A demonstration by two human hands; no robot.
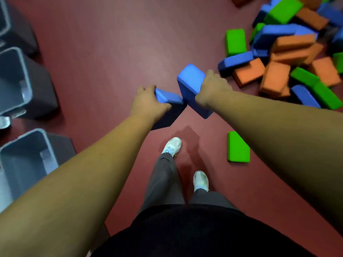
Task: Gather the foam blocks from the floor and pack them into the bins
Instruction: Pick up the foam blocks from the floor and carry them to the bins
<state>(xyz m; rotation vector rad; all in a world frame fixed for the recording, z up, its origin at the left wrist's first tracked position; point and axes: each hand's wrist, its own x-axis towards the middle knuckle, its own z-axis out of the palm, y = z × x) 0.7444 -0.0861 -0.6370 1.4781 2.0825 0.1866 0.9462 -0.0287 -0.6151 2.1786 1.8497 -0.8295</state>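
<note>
Along the left edge of the dark red floor (115,43) stand grey bins (16,80), open-topped, with nothing visible inside them. Near the middle, the left hand (148,102) has its fingers (143,89) wrapped over the end of a blue foam block (168,98), held above the floor. Just beside it, the right hand (213,88) grips a second blue block (191,84), tilted, its lower corner touching the first block. Below them are two white shoes (172,145) and grey trousers. A lone green block (237,148) lies on the floor under the right forearm. Toward the upper right corner sprawls a pile of blocks (289,52), blue, green and orange.
</note>
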